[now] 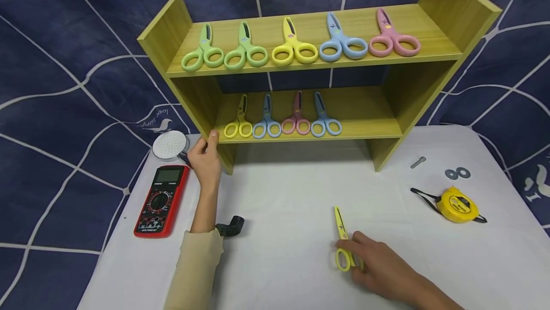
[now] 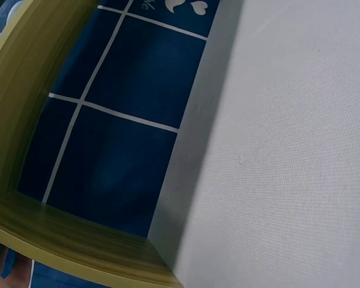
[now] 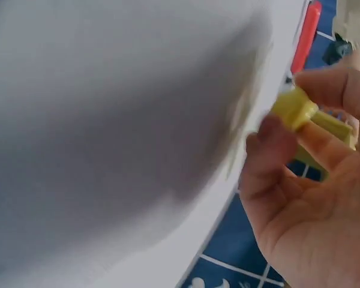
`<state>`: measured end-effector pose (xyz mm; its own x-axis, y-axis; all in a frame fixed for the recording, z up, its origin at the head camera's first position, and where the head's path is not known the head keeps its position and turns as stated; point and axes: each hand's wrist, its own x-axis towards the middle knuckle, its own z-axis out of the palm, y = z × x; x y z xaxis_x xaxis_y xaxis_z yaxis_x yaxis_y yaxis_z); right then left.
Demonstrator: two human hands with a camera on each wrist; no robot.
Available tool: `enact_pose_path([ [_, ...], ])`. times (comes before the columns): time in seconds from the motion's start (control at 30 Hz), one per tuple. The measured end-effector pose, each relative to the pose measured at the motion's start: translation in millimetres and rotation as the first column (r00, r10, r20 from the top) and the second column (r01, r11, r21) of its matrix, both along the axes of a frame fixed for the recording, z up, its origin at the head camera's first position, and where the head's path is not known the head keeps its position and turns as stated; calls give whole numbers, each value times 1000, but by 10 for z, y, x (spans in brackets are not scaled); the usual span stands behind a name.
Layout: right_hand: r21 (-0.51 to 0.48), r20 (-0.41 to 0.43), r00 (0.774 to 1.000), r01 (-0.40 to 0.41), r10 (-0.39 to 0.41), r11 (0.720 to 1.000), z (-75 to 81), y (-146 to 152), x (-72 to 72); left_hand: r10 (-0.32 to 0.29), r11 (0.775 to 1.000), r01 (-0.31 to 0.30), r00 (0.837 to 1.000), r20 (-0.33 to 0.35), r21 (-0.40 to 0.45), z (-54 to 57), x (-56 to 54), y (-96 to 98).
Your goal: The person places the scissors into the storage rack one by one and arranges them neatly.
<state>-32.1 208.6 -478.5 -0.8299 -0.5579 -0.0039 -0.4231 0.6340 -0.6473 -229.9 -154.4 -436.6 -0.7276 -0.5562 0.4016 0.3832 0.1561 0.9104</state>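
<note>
My right hand pinches a pair of yellow scissors low over the white table, blades pointing away from me. In the right wrist view a yellow part of the scissors shows blurred between thumb and fingers. At the left, my left hand grips the side panel of a wooden shelf, thumb on its front edge. The left wrist view catches only a bit of that hand's fingers beyond the panel. Two green scissors, plus yellow scissors, blue and pink ones, lie along the upper board; several smaller scissors line the lower board.
Left on the table are a shower head, a red-black multimeter and a black bent piece beside the left sleeve. To the right lie a bolt, two washers and a yellow tape measure.
</note>
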Motion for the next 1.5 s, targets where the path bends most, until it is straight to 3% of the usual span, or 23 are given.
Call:
enact_pose_path([
  [0.1,-89,-127,989,69,-80,994,105,17,-54,5,1000,-5,1000,6,1,-31,-23,-14],
  [0.17,-167,-223,965,102,-138,981,191,40,-109,12,1000,-12,1000,2,1,-32,-23,-14],
  [0.27,-241,-360,903,155,-236,958,338,88,-209,11,1000,-11,1000,-10,5,-29,-26,-11],
  [0.43,-269,-483,806,235,-342,934,536,192,-383,3,1000,-3,1000,-11,3,-30,-31,-9],
  [0.73,-294,-524,732,324,-435,899,590,204,-528,-9,1000,9,1000,11,21,-15,-23,9],
  [0.87,-349,-526,698,344,-486,872,644,158,-620,-7,1000,7,1000,10,23,115,74,61],
  [0.97,-408,-535,659,347,-529,845,689,120,-724,-6,1000,6,1000,9,21,231,160,102],
  [1.1,-467,-537,612,357,-580,809,705,99,-909,-11,1000,11,1000,4,18,264,181,111],
  [1.33,-493,-524,584,386,-620,780,763,88,-1291,-19,1000,19,1000,9,16,253,182,109],
  [1.5,-442,-506,602,434,-618,785,819,85,-1461,-16,1000,16,1000,12,13,253,179,110],
])
